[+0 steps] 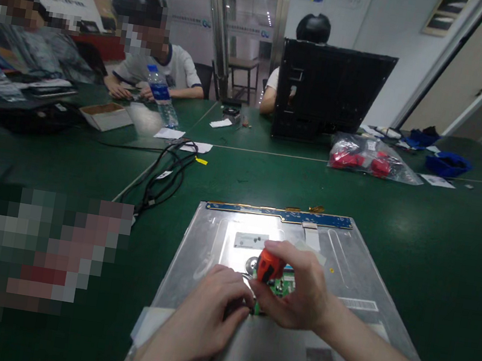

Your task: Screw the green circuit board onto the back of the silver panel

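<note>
A silver metal display panel [199, 241] lies flat on the table before me, with a blue circuit strip [259, 210] along its far edge. Near its middle sits a small green circuit board [283, 285], partly covered by my hands. My right hand [304, 285] grips the short orange-and-black handle of a screwdriver [270, 266], held over the board; the tip is hidden. Beside it, my left hand [217, 299] rests on the panel at the board's left edge, its fingers curled and pressed together. What those fingers hold, if anything, is hidden.
Black cables [163, 177] lie left of the panel. Farther back are a water bottle [162, 98], an open cardboard box [107, 116], a bagged red item [372, 158] and an upright black screen [327, 96]. Co-workers sit across the table and at the left.
</note>
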`<state>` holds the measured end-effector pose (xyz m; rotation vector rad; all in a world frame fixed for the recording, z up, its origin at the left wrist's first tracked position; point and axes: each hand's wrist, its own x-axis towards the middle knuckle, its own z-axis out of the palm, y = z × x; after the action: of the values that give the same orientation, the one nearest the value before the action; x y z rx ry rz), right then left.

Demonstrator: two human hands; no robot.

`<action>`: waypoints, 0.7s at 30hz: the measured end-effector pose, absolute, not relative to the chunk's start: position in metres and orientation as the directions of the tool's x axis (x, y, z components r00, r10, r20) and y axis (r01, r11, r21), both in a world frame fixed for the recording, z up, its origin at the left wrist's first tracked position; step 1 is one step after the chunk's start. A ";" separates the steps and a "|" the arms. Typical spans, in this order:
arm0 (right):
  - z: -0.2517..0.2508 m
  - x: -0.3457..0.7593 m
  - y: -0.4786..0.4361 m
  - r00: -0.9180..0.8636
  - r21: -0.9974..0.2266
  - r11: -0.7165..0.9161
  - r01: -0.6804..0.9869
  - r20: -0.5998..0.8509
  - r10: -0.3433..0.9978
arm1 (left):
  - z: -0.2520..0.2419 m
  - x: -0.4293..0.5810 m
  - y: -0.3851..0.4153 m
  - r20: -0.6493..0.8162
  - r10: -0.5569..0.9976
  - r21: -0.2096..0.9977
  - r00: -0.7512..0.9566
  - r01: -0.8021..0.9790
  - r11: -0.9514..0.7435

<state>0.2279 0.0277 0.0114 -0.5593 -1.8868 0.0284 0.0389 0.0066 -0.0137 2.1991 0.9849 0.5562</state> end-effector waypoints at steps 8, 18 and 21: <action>0.013 0.231 0.026 -0.318 -0.313 0.901 0.301 0.857 0.405 | -0.015 0.038 0.007 0.110 0.773 0.711 0.625 0.495 -0.501; 0.012 0.231 0.027 -0.299 -0.326 0.903 0.278 0.864 0.404 | -0.011 0.039 0.007 0.116 0.765 0.708 0.633 0.488 -0.511; 0.012 0.229 0.028 -0.289 -0.329 0.910 0.252 0.872 0.395 | -0.010 0.040 0.007 0.124 0.767 0.711 0.630 0.483 -0.511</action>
<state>0.2294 0.0283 0.0115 -0.4765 -1.8861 0.1499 0.0402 0.0071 -0.0101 2.2047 0.9726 0.5704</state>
